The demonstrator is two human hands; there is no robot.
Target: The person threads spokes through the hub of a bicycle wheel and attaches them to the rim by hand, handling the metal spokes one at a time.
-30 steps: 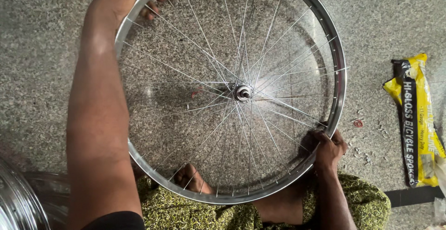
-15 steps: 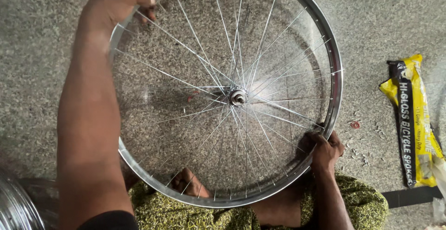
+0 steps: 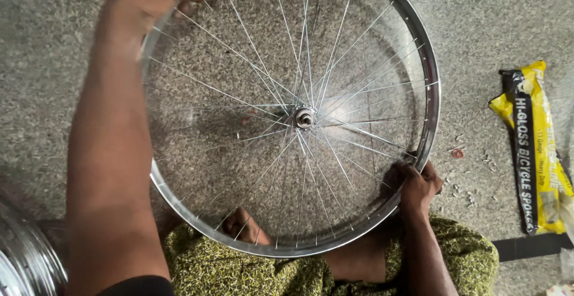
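A shiny steel bicycle wheel rim with thin spokes and a small hub lies flat over my lap. My left hand reaches across and grips the far left edge of the rim. Down at the near right edge, my right hand is closed around the rim where a spoke meets it. Whether it holds a small tool there is hidden. Through the spokes I see my bare foot and my green patterned garment.
A yellow and black packet of spokes lies on the speckled floor at the right. Part of another shiny rim shows at the bottom left corner. A small reddish bit lies by the wheel.
My left hand has slid along the far rim toward the left and up, and the wheel has turned slightly with it. The right hand stays at the same spot on the near rim.
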